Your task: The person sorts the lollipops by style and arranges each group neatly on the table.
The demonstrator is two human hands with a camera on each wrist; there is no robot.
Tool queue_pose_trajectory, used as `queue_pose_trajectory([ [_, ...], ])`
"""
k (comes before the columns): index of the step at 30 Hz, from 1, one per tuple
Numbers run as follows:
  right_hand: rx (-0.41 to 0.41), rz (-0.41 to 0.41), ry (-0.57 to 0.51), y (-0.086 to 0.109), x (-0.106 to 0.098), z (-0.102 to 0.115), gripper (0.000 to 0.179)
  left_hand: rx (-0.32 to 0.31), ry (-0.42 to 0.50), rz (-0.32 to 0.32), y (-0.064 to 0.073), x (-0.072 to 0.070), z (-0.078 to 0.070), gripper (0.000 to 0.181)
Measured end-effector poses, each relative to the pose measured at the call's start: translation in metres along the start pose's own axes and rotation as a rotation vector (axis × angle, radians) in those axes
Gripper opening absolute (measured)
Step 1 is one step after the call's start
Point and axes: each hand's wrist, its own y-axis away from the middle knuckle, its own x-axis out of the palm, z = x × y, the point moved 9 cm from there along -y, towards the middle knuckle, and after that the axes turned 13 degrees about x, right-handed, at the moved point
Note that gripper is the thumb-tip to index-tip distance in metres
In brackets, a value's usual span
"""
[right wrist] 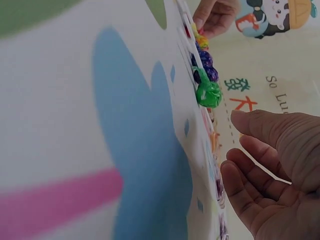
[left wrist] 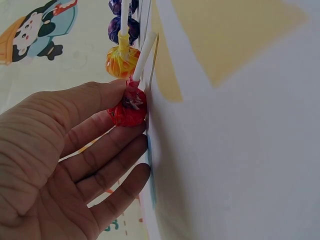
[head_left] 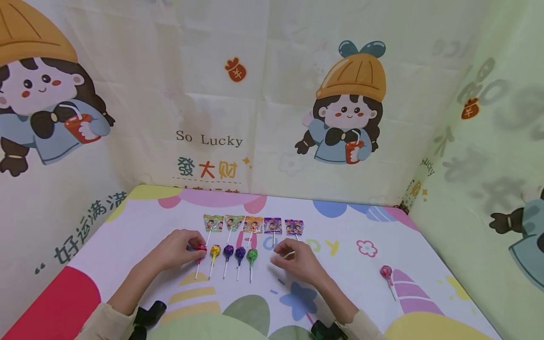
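My left hand (head_left: 180, 249) pinches a red-wrapped ball lollipop (left wrist: 131, 109) between thumb and fingers, at the left end of a row. Beside it lie a yellow lollipop (head_left: 215, 250), two purple lollipops (head_left: 228, 250) and a green lollipop (head_left: 252, 255), their sticks toward me. Just right of the green one, my right hand (head_left: 301, 260) hovers with relaxed, slightly bent fingers and nothing between them. Its fingertips are near the stick of the rightmost purple flat-packed lollipop (head_left: 294, 227) in the row behind.
Behind the ball lollipops runs a row of flat-packed lollipops, including a green packet (head_left: 213, 223) and an orange packet (head_left: 253, 224). A pinkish-red lollipop (head_left: 386, 272) lies apart at the right. Printed cloth (head_left: 272, 104) hangs behind the patterned table (head_left: 340, 302).
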Motion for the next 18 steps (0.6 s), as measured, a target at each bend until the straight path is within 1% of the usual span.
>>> queue_pose_trajectory([
  [5, 0.017, -0.012, 0.009, 0.001, -0.006, -0.007, 0.022, 0.001, 0.003, 0.000, 0.000, 0.000, -0.001, 0.017],
  [8, 0.004, -0.023, 0.015, 0.002, -0.010, -0.010, 0.023, 0.001, 0.002, -0.001, 0.001, -0.001, -0.001, 0.017],
  [11, 0.012, -0.021, 0.022, 0.002, -0.013, -0.014, 0.023, 0.002, 0.003, 0.000, 0.000, 0.000, 0.000, 0.017],
  [18, 0.034, -0.023, 0.018, 0.004, -0.025, -0.019, 0.029, -0.006, 0.006, -0.002, 0.001, 0.001, -0.001, 0.017],
])
